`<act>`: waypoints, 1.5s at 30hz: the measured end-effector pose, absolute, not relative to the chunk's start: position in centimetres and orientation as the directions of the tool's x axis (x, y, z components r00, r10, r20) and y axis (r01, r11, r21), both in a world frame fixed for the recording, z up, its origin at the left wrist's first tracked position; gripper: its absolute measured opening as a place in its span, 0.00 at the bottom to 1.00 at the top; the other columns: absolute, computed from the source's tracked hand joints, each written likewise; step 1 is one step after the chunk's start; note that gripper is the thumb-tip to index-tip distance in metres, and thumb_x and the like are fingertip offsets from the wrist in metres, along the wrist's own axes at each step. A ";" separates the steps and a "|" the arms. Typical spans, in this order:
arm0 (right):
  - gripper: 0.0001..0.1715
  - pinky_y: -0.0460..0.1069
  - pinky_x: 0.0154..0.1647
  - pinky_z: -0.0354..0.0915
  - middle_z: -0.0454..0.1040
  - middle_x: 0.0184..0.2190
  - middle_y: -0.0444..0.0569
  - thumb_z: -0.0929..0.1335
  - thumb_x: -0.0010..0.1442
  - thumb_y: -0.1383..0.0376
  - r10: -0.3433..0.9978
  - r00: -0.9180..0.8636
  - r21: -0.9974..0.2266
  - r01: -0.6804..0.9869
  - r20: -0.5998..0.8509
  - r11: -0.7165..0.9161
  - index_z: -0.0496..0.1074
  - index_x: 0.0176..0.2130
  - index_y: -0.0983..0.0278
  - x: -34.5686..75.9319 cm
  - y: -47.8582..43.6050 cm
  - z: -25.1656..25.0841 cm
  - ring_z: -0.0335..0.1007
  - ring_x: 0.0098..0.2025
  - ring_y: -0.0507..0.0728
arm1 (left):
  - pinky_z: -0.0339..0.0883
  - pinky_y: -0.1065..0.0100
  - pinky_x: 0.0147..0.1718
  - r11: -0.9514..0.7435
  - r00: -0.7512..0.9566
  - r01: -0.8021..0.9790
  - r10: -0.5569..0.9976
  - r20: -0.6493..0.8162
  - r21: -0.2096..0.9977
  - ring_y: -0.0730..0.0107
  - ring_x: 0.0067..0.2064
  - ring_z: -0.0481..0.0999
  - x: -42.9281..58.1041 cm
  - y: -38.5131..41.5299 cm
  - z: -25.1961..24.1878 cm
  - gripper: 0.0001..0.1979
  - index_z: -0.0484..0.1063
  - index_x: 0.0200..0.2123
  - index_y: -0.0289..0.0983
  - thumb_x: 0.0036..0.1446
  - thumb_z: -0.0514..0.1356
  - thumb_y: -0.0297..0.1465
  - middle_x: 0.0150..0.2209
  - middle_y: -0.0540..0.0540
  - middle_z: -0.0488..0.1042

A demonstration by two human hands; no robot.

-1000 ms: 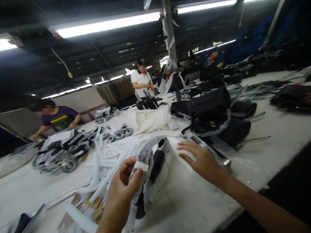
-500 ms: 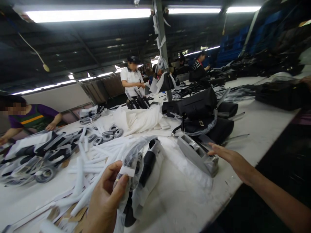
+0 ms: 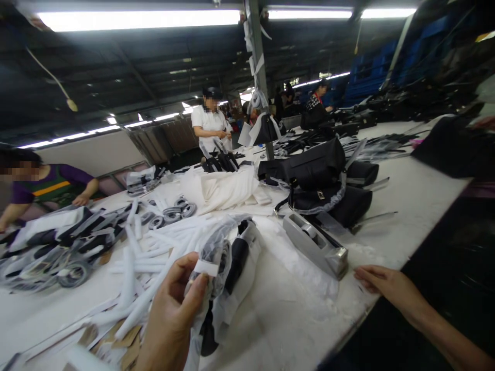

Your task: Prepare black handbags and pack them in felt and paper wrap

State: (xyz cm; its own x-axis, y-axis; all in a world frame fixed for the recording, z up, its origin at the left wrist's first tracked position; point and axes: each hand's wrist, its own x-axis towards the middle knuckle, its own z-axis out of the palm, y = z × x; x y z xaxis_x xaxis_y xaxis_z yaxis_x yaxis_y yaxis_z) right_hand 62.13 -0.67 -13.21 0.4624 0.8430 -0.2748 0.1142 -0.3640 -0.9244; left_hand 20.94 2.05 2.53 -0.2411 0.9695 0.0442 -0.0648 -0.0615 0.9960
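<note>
My left hand (image 3: 172, 304) pinches a coiled strap (image 3: 222, 257) wrapped in clear plastic, with a white paper band (image 3: 205, 267) under the thumb. A black part in white wrapping (image 3: 237, 257) hangs beside the coil. Just right of the grey tape dispenser (image 3: 315, 245), near the table edge, my right hand (image 3: 386, 286) has its fingers pressed together. Whatever may be between those fingertips is too small to make out. Black handbags (image 3: 305, 167) with buckles lie behind the dispenser.
White foam tubes (image 3: 127, 278) and plastic-wrapped straps (image 3: 65, 242) cover the table's left side. White cloth (image 3: 228, 190) lies mid-table, near a post (image 3: 257, 67). Co-workers stand at the left (image 3: 50, 185) and across the table (image 3: 211, 121). The table edge (image 3: 433, 226) runs along the right.
My right hand has moved from the top of the tape dispenser down to its right, toward the table edge, and its fingers have closed together. The left hand has barely moved.
</note>
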 end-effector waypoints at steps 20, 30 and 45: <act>0.22 0.45 0.22 0.61 0.73 0.19 0.44 0.73 0.57 0.47 0.958 -0.255 -0.976 0.135 0.135 0.173 0.76 0.26 0.62 39.1 2.6 3.8 0.66 0.21 0.51 | 0.68 0.70 0.40 -0.267 -0.047 0.048 0.962 0.269 0.962 0.68 0.38 0.76 22.9 0.7 2.4 0.14 0.70 0.41 0.37 0.53 0.67 0.32 0.35 0.49 0.76; 0.30 0.44 0.15 0.52 0.66 0.11 0.40 0.75 0.47 0.41 0.941 -0.321 -0.993 0.088 -0.103 -0.079 0.67 0.20 0.63 39.4 5.0 0.6 0.57 0.13 0.48 | 0.68 0.70 0.39 -0.207 -0.010 -0.138 0.978 0.208 0.968 0.67 0.39 0.76 22.4 0.8 2.3 0.18 0.72 0.41 0.37 0.51 0.70 0.38 0.36 0.47 0.78; 0.47 0.58 0.63 0.65 0.80 0.50 0.51 0.68 0.65 0.47 0.967 -0.183 -0.973 -0.181 0.177 0.144 0.46 0.73 0.55 39.3 0.6 1.1 0.74 0.55 0.60 | 0.68 0.70 0.39 -0.244 0.003 -0.086 0.970 0.245 0.966 0.67 0.39 0.75 22.0 1.3 1.9 0.18 0.72 0.39 0.38 0.53 0.70 0.43 0.36 0.46 0.77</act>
State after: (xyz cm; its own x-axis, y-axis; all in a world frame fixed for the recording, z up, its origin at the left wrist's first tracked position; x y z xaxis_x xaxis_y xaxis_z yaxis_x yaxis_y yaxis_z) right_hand 39.25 0.61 1.12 -0.1830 0.9671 0.1768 -0.1807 0.1437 -0.9730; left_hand 22.03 1.27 1.86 0.0027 0.9696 0.2449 -0.0864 -0.2437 0.9660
